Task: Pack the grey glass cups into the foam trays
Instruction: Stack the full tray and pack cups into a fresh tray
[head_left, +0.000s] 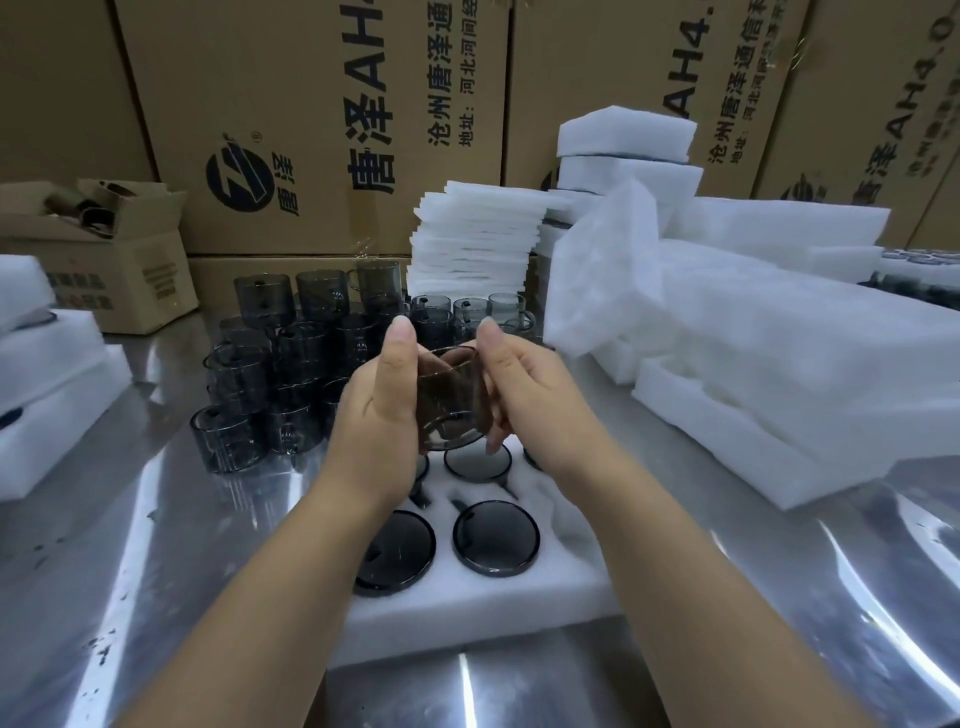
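A grey glass cup (451, 400) is held tilted between both hands above the far end of a white foam tray (566, 582), which lies at the near middle of the steel worktop (779, 623). The grip of the left hand (382, 415) is closed on the cup's left side, with the thumb laid straight up along the glass. The grip of the right hand (524, 395) is closed on the right side, with the fingers curled under the base. Three seated cups (496, 538) are seen from above as dark rings in the tray's round pockets, and more pockets are hidden by the hands. A cluster of stacked loose cups (291, 364) is set on the worktop beyond the left hand, towards the far edge. Just right of it a stack of thin foam sheets (475, 244) is placed at the far edge. Bulky foam blocks (753, 353) are piled along the right side, and further foam pieces (52, 395) are kept at the left edge. Large printed cardboard boxes (311, 130) are stacked behind the worktop, with a small open carton (119, 260) at the far left corner.
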